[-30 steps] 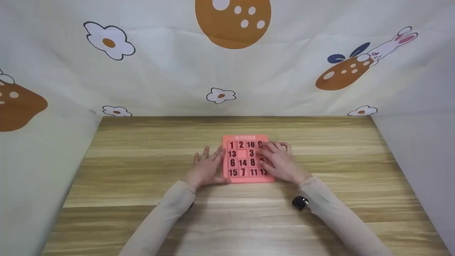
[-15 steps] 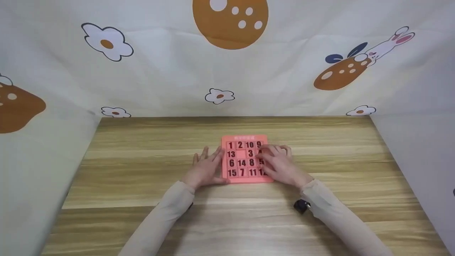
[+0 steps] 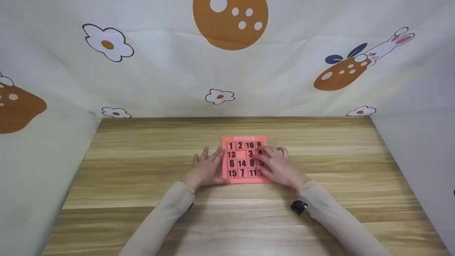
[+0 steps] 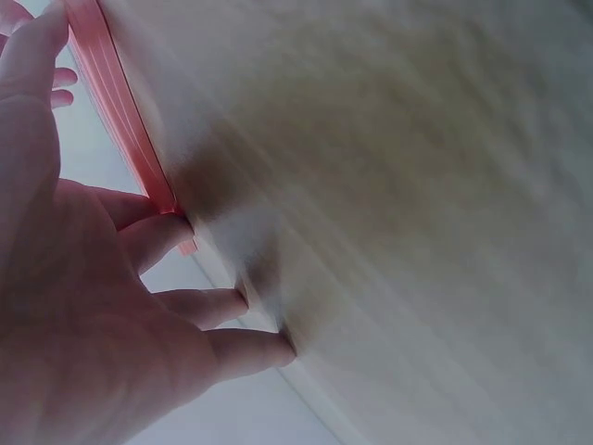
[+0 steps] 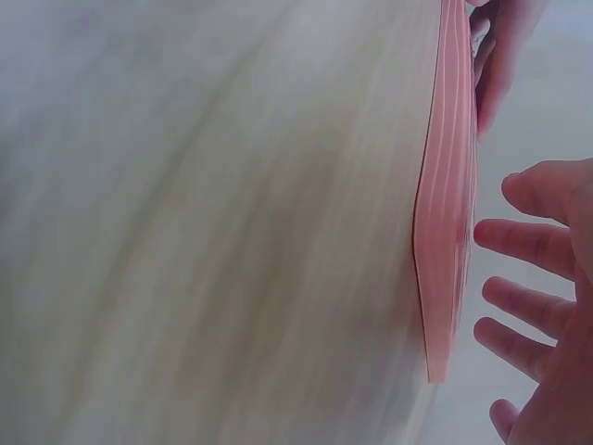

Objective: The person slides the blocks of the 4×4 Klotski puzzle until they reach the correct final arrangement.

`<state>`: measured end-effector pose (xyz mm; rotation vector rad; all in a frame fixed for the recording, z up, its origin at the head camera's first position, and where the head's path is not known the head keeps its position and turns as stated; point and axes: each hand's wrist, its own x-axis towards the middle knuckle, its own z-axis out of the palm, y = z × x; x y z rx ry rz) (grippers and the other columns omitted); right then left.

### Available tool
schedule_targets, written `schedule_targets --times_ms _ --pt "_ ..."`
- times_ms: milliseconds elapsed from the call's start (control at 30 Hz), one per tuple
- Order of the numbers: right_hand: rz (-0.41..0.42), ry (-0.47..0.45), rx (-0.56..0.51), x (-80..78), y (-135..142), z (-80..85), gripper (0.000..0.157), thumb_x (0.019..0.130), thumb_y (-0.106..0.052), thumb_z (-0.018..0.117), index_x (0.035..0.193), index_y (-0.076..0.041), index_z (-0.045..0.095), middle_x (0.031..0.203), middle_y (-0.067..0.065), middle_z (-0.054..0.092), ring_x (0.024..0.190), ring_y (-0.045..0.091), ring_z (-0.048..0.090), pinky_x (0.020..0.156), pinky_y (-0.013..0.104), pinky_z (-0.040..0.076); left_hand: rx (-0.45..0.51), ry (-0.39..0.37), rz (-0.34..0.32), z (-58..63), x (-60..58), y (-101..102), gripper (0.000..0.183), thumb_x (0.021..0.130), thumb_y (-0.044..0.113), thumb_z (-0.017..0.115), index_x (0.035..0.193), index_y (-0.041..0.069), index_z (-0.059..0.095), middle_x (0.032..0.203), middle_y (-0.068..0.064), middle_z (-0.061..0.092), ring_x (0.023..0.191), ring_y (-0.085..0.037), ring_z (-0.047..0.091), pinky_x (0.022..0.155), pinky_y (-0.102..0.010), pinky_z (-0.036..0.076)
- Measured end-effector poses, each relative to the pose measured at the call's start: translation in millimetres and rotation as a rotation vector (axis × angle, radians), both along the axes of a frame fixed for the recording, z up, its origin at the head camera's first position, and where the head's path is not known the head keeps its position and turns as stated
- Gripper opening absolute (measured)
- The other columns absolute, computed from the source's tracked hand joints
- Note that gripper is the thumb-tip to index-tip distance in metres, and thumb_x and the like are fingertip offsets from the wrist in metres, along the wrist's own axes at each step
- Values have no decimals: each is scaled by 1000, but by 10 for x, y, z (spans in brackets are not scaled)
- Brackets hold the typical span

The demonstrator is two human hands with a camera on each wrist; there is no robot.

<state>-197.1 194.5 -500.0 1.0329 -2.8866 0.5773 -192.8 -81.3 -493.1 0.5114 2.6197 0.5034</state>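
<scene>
A coral-pink number slide puzzle [image 3: 245, 180] lies flat on the table, its black-numbered tiles in a grid. In the second row, a gap [image 3: 241, 154] shows between tile 13 [image 3: 231, 154] and tile 3 [image 3: 250, 153]. My left hand [image 3: 203, 170] is spread along the puzzle's left side, thumb at the near corner and index fingertip at the edge; other fingers rest on the table in the left wrist view. My right hand [image 3: 280, 165] hovers over the right columns, fingers loosely bent, fingertips close over tiles 3 and 4 [image 3: 260, 153]. It partly covers the bottom-right tile.
The wood-grain table [image 3: 149, 142] runs back to a pale cloth [image 3: 163, 71] with printed flowers and a rabbit. Pale walls close both sides. A black wrist camera [image 3: 298, 207] shows by the right sleeve [image 3: 337, 213].
My right hand has shifted slightly, uncovering tiles 9 and 4 while covering more of tile 12. The tiles keep their places, and my left hand stays still at the puzzle's edge.
</scene>
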Motion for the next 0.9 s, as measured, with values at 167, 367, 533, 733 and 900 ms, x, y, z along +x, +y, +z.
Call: schedule_targets --times_ms 167,367,533,733,900 --pt "42 -12 45 -20 -148 -2 43 95 -30 59 135 -14 57 144 13 45 131 33 38 105 60 22 -2 7 0 4 10 -6 110 76 61 71 156 14 11 161 -1 4 143 -41 -6 111 -62 -3" --pt "130 -71 133 -59 -415 7 50 100 -40 47 145 -17 46 150 5 39 138 33 29 109 63 16 -11 17 -15 -19 21 -2 109 77 63 68 156 15 11 160 -1 5 143 -42 -5 111 -63 -1" --pt "173 -104 176 -72 -488 1 54 102 -42 42 150 -18 38 155 2 32 143 30 21 111 62 9 -18 27 -30 -32 9 5 109 77 63 68 156 13 11 161 -2 6 142 -42 -4 110 -64 1" --pt "152 -72 171 -88 -434 8 52 101 -43 42 147 -18 43 153 1 36 142 30 24 109 62 13 -36 24 -25 -15 -10 -8 110 78 62 68 156 12 10 161 -2 4 142 -42 -4 110 -64 1" --pt "105 -32 115 -98 -365 37 45 99 -38 50 136 -13 56 142 5 49 136 31 34 106 60 20 -22 3 -14 -6 -11 -8 110 77 62 68 156 14 9 161 -1 3 143 -41 -6 111 -63 -1"
